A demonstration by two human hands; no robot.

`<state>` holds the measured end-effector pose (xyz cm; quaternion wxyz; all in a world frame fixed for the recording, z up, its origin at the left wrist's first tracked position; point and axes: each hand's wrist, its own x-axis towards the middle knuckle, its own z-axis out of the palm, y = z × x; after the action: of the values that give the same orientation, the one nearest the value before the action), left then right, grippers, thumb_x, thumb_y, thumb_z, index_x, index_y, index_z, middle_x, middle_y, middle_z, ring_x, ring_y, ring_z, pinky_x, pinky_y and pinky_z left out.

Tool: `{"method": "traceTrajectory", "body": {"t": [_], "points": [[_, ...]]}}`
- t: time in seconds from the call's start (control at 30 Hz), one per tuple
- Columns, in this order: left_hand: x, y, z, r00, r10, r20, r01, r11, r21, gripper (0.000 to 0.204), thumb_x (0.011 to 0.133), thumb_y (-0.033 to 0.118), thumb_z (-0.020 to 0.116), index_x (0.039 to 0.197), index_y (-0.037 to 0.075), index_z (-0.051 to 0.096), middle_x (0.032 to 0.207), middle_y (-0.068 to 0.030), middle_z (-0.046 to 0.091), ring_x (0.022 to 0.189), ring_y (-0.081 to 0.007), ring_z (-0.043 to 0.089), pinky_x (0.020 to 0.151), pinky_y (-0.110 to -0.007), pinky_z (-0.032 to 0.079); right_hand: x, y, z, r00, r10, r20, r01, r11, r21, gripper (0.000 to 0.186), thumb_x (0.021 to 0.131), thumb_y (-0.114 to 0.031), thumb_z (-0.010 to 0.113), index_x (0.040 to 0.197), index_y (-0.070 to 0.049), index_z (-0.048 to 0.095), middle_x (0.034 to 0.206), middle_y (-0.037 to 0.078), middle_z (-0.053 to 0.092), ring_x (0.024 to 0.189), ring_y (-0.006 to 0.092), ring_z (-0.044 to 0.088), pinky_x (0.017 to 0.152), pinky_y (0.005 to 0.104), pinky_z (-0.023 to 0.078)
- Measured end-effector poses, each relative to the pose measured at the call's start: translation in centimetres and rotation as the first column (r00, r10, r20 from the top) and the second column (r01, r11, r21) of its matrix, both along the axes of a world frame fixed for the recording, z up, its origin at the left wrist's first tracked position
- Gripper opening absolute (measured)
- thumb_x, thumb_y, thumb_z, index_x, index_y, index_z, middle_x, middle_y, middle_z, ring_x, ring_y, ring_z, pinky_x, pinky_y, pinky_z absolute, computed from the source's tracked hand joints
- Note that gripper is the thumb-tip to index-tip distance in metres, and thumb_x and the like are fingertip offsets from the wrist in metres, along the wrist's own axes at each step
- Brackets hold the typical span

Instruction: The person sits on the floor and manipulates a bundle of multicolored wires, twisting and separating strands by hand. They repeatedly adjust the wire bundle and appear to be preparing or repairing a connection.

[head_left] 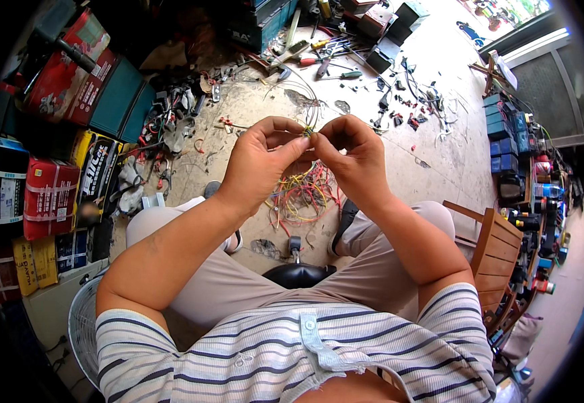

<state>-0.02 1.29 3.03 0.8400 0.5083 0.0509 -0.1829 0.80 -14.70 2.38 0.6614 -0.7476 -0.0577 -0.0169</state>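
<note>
My left hand point(268, 151) and my right hand point(353, 151) meet in front of me, above the floor between my knees. Thumb and forefinger of each are pinched together on a thin yellow-green wire point(309, 129). The fingertips cover most of the spot where they hold it. Beyond the hands a thin wire loop point(313, 94) curves up and away; whether it joins the pinched piece I cannot tell. Below the hands, a tangle of red, yellow and pink wires point(305, 195) lies on the floor between my feet.
Screwdrivers point(350, 75) and other hand tools lie scattered ahead, beside dark battery boxes point(382, 55). Stacked cartons point(50, 195) and a fan point(83, 322) stand at left. At right are a wooden chair point(497, 258) and blue batteries point(505, 154). Wire scraps point(426, 101) litter the floor.
</note>
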Motion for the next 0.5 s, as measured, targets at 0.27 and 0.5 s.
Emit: {"method": "traceTrajectory", "body": {"t": [0.27, 0.5], "points": [[0.06, 0.0, -0.45, 0.991, 0.006, 0.132, -0.024, 0.991, 0.132, 0.015, 0.087, 0.0, 0.058, 0.102, 0.001, 0.056, 0.096, -0.0085, 0.063, 0.086, -0.0169, 0.065, 0.078, -0.029, 0.056, 0.15, -0.35, 0.05, 0.979, 0.104, -0.173, -0.068, 0.978, 0.198, 0.013, 0.084, -0.01, 0.066, 0.081, 0.001, 0.059, 0.073, 0.002, 0.063, 0.065, 0.0052, 0.055, 0.058, 0.0204, 0.045], [0.14, -0.04, 0.04, 0.989, -0.016, 0.146, 0.003, 0.996, 0.089, 0.014, 0.089, 0.001, 0.057, 0.103, 0.0, 0.056, 0.097, -0.0091, 0.062, 0.087, -0.0185, 0.065, 0.078, -0.029, 0.056, 0.49, -0.69, -0.21, 0.976, 0.143, -0.164, -0.077, 0.931, 0.356, 0.013, 0.085, -0.01, 0.067, 0.086, 0.0, 0.058, 0.08, 0.002, 0.063, 0.072, 0.0064, 0.057, 0.063, 0.0203, 0.047]]}}
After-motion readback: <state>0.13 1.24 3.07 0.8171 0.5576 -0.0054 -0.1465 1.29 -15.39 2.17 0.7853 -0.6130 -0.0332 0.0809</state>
